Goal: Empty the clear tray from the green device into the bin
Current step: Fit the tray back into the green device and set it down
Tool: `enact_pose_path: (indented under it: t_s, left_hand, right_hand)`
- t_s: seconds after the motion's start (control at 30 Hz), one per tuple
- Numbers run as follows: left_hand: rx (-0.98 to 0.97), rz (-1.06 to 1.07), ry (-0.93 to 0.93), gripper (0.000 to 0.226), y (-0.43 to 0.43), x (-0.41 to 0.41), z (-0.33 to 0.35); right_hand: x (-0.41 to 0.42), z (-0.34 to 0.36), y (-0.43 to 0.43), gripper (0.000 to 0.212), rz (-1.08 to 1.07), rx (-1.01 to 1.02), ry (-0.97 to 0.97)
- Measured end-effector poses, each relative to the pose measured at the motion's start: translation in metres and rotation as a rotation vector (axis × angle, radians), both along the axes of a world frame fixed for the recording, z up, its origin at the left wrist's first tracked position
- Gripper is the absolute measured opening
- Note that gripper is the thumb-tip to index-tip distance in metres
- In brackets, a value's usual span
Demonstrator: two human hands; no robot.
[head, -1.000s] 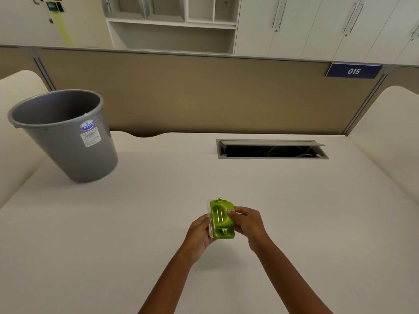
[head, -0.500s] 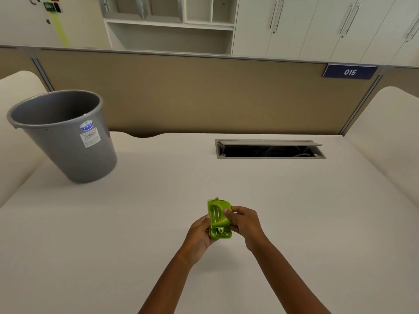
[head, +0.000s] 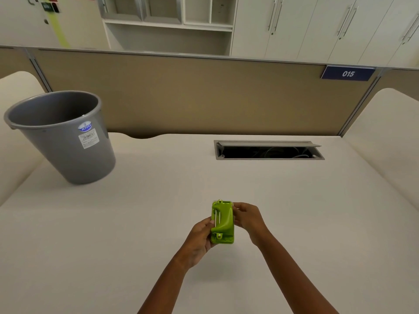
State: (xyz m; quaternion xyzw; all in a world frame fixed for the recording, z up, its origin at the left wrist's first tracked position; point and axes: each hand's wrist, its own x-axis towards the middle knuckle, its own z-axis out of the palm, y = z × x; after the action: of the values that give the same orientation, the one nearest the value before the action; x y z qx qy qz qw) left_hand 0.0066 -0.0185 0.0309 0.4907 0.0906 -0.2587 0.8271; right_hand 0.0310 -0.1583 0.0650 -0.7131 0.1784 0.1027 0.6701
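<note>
Both hands hold the green device [head: 222,222] just above the surface [head: 294,211].

The left hand [head: 200,237] has its grip closed on the device's left edge; the right hand [head: 248,217] clasps its right side; the clear tray cannot be made out; the grey bin [head: 61,135] stands well apart, far left.

Clear tray out of sight behind the green device [head: 223,222]; forearms cut off below.
</note>
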Motion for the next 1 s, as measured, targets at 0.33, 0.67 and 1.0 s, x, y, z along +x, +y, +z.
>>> enact_pose_path:
  t_s: [0.33,0.67,1.0]
  left_hand:
    - [-0.014,-0.035,-0.001,0.029,0.005,0.000,-0.002]
    - [-0.015,0.013,-0.004,0.028,0.006,0.001,-0.007]
    - [-0.131,0.097,0.050,0.032,0.000,0.003,-0.003]
  right_hand:
    - [0.003,0.003,-0.005,0.013,0.057,0.086,-0.055]
    - [0.002,0.013,-0.006,0.024,0.148,-0.184,-0.106]
    - [-0.015,0.022,0.011,0.030,0.144,-0.100,-0.044]
